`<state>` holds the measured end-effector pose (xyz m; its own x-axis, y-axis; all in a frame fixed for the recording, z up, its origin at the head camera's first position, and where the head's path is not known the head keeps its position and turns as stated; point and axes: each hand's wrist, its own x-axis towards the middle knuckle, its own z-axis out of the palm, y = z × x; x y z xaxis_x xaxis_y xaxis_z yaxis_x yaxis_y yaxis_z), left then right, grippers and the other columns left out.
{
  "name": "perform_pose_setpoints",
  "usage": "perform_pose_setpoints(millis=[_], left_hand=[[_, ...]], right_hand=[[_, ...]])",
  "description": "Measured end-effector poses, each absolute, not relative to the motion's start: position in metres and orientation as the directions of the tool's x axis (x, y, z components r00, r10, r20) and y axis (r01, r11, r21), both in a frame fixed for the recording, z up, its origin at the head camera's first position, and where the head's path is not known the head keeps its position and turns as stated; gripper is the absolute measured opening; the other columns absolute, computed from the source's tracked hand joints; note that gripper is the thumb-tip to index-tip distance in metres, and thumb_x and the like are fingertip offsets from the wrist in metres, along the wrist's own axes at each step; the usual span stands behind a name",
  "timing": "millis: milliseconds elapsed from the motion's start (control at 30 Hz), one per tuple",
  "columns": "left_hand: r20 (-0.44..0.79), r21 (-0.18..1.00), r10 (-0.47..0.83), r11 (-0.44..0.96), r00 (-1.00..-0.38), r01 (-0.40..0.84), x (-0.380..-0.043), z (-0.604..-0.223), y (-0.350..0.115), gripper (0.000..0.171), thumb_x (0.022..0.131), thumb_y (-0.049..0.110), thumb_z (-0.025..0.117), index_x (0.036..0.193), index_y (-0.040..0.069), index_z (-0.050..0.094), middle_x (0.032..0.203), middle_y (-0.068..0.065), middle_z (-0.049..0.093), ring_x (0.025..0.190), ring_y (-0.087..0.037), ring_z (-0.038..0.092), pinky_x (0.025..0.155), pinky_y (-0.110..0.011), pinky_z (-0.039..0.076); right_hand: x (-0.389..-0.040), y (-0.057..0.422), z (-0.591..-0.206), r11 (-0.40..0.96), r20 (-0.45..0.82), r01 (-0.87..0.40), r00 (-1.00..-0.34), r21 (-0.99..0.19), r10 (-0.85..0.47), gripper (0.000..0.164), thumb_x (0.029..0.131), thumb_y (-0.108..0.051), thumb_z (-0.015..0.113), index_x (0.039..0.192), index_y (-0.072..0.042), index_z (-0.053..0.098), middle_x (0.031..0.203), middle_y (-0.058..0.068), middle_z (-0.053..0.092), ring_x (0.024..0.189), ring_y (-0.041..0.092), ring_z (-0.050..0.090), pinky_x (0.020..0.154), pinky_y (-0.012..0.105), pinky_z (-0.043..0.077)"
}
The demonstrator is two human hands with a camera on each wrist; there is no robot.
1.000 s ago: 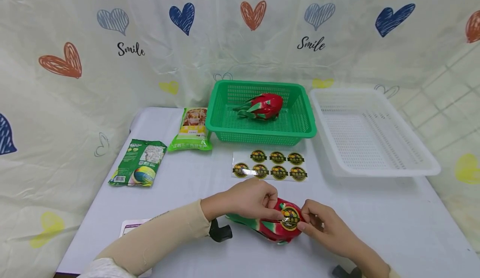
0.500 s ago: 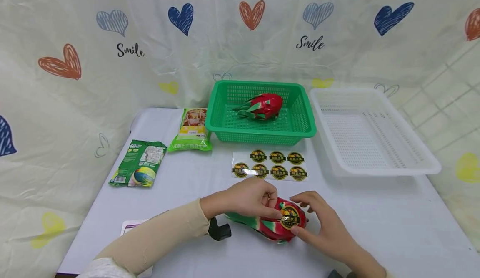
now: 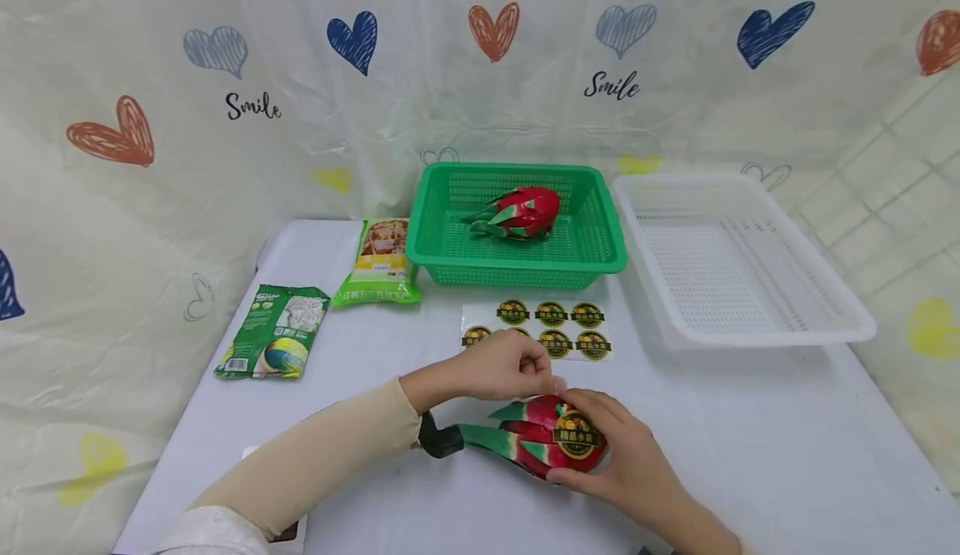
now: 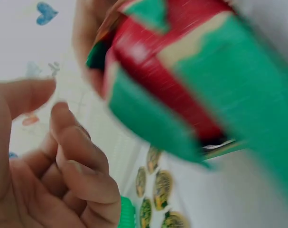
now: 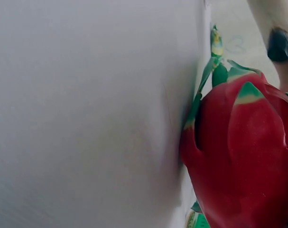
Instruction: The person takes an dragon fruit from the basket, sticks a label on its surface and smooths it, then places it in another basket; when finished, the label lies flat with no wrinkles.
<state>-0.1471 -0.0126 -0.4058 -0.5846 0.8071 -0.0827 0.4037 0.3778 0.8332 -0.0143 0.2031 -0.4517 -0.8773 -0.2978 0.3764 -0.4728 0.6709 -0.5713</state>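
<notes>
Two glossy plastic packets lie at the left of the white cloth-covered table (image 3: 750, 447): a dark green one with a striped ball picture (image 3: 272, 332), then a lime-green one with a food picture (image 3: 380, 261). Nearer the person, a flat white item (image 3: 298, 543) is mostly hidden by the beige-sleeved left forearm (image 3: 322, 447). The left hand (image 3: 498, 369) holds nothing, its fingers loosely curled and its thumb apart from them; it covers part of a pale sheet (image 3: 478, 316) of round black-and-gold stickers. Its thumb tip is by the right fingertips; whether they touch I cannot tell. Behind the sheet, a green plastic mesh basket (image 3: 517, 277) contains a red, green-leaved dragon fruit (image 3: 528, 210). A second red dragon fruit with long green leaves (image 3: 534, 434) is at the table's near middle, leaves pointing left, with one round sticker (image 3: 576, 436) on its upper face. The right hand (image 3: 633, 459) grips its blunt end, fingers on the far side, thumb on the near side. Farthest right is a white plastic mesh basket (image 3: 772, 339).
</notes>
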Motion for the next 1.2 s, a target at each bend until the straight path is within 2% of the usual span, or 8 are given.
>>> perform_pose_setpoints(millis=[200,433,600,700,800,1000,1133,1200], left_hand=[[-0.091,0.829,0.677,0.458,-0.730,0.321,-0.184,-0.394,0.015,0.026,0.103,0.042,0.064,0.094,0.020,0.075,0.082,-0.003,0.075,0.073,-0.022,0.068,0.058,-0.024,0.050],[0.049,0.835,0.518,0.448,-0.854,0.320,-0.231,-0.376,0.060,0.029,0.105,0.034,0.063,0.123,0.015,0.075,0.112,0.002,0.077,0.097,-0.009,0.069,0.081,-0.026,0.057],[0.059,0.807,0.442,0.507,-0.895,0.304,-0.260,-0.368,0.094,0.039,0.105,0.034,0.063,0.135,0.010,0.068,0.128,-0.002,0.074,0.115,-0.015,0.070,0.088,-0.027,0.057],[-0.020,0.777,0.429,0.575,-0.903,0.256,-0.274,-0.366,0.117,0.034,0.105,0.038,0.062,0.102,0.005,0.072,0.092,-0.003,0.072,0.081,-0.013,0.065,0.070,-0.020,0.049],[-0.117,0.749,0.412,0.635,-0.904,0.192,-0.282,-0.368,0.141,0.053,0.104,0.046,0.061,0.066,0.011,0.048,0.059,0.002,0.043,0.055,-0.011,0.040,0.057,-0.023,0.035],[-0.131,0.658,0.336,0.733,-0.933,0.172,-0.274,-0.368,0.180,0.061,0.096,0.060,0.066,0.061,0.016,0.043,0.054,0.004,0.036,0.051,-0.011,0.041,0.050,-0.023,0.038],[-0.102,0.539,0.244,0.828,-0.964,0.152,-0.260,-0.364,0.193,0.063,0.092,0.065,0.069,0.111,0.006,0.070,0.100,0.001,0.073,0.076,-0.009,0.068,0.061,-0.020,0.053],[-0.102,0.499,0.213,0.856,-0.972,0.136,-0.255,-0.363,0.197,0.087,0.091,0.066,0.069,0.147,0.002,0.052,0.139,-0.004,0.067,0.101,-0.012,0.075,0.073,-0.021,0.059]], right_hand=[[-0.012,0.201,-0.453,0.698,0.349,-0.438,-0.895,-0.566,-0.278,0.084,0.069,-0.046,0.097,0.141,-0.022,0.061,0.134,-0.006,0.065,0.116,0.009,0.061,0.084,0.029,0.063],[-0.015,0.204,-0.451,0.651,0.416,-0.494,-0.863,-0.576,-0.287,0.079,0.068,-0.045,0.098,0.136,-0.020,0.065,0.129,-0.006,0.068,0.113,0.010,0.065,0.095,0.002,0.047],[-0.017,0.205,-0.448,0.615,0.423,-0.516,-0.853,-0.596,-0.307,0.077,0.068,-0.043,0.098,0.133,-0.018,0.066,0.129,-0.005,0.069,0.114,0.011,0.066,0.097,0.004,0.047],[-0.017,0.206,-0.447,0.609,0.411,-0.513,-0.856,-0.606,-0.313,0.077,0.068,-0.042,0.099,0.133,-0.018,0.066,0.130,-0.005,0.069,0.114,0.011,0.066,0.094,0.011,0.054],[-0.017,0.205,-0.448,0.611,0.400,-0.512,-0.858,-0.604,-0.322,0.077,0.068,-0.042,0.099,0.133,-0.018,0.066,0.130,-0.004,0.070,0.115,0.011,0.066,0.091,0.020,0.059],[-0.017,0.205,-0.450,0.576,0.413,-0.538,-0.843,-0.616,-0.345,0.078,0.066,-0.042,0.100,0.133,-0.017,0.066,0.130,-0.001,0.070,0.116,0.010,0.066,0.096,0.012,0.053],[-0.018,0.206,-0.450,0.556,0.415,-0.551,-0.835,-0.623,-0.362,0.078,0.066,-0.041,0.100,0.132,-0.017,0.067,0.129,0.000,0.070,0.115,0.009,0.066,0.097,0.008,0.050],[-0.019,0.209,-0.449,0.552,0.406,-0.550,-0.835,-0.627,-0.370,0.077,0.067,-0.041,0.099,0.132,-0.017,0.067,0.129,0.000,0.070,0.113,0.009,0.066,0.095,0.010,0.052]])
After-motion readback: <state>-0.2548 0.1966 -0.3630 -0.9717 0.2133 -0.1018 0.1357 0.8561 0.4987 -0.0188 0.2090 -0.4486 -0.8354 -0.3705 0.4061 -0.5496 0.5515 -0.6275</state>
